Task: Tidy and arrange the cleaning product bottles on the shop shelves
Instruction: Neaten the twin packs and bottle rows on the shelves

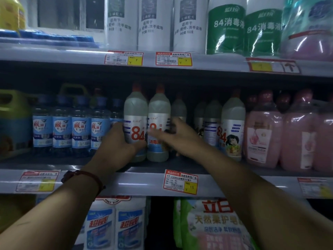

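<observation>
Left hand (122, 141) clamps an 84 bottle (136, 112). Right hand (173, 136), blurred, grip unclear, meets a second bottle (159, 109) just right of it. A hasty nudge could topple both.

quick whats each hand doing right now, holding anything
Left hand: grips the left 84 bottle, fingers curled round it.
Right hand: on the neighbouring 84 bottle, blurred; grip cannot be told.
</observation>
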{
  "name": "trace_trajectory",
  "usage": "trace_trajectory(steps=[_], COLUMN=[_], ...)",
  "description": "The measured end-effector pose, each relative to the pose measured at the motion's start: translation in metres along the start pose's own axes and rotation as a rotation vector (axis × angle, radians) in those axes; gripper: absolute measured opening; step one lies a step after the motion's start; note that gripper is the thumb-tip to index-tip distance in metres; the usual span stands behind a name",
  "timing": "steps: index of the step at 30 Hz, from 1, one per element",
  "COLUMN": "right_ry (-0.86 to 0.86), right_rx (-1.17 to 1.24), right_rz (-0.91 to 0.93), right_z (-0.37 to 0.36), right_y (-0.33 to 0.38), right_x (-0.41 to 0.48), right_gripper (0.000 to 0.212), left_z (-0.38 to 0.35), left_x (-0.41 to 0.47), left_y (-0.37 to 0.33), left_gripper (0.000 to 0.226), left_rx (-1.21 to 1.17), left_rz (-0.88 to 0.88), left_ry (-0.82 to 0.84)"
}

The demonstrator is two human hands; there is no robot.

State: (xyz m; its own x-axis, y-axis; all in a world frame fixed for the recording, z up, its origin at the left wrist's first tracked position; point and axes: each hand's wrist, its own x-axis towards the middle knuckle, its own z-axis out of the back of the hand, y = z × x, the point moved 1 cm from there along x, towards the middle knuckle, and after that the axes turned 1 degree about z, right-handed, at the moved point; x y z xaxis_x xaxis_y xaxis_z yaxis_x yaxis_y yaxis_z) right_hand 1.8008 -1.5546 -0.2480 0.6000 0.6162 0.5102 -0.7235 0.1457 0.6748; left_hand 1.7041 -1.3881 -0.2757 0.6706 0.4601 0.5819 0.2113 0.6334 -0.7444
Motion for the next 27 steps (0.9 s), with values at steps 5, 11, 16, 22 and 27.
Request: trace_trajectory(steps=[5,11,16,22,27], right_ry=[-0.092,-0.218,-0.362,-0.391,-0.427], right_rx=[-0.003,-0.192,-0.4,-0.461,-0.521], right_rz=[-0.044,-0.169,-0.258,-0.32,-0.344], right_z=[0.0,0.044,0.05,0.043,0.045], right_y=[-0.008,-0.026,-0.042,-0.054,-0.058], right_x=[0.006,-0.001,0.007,0.013,0.021], right_gripper=[0.053,0.027,0.032,0.037,0.043], left_z=[0.002,0.002,0.002,0.0,-0.001], left_x=[0.0,0.0,0.002,0.002,0.004], left_y=[0.0,0.0,0.003,0.006,0.008], left_gripper=[0.049,0.047,0.049,0.051,0.048], left_rx=[0.012,0.027,0.032,0.003,-0.012], left_rz=[-0.013,-0.016,-0.021,-0.01,-0.026], left_ry=[0.025,0.034,0.035,0.037,0.035])
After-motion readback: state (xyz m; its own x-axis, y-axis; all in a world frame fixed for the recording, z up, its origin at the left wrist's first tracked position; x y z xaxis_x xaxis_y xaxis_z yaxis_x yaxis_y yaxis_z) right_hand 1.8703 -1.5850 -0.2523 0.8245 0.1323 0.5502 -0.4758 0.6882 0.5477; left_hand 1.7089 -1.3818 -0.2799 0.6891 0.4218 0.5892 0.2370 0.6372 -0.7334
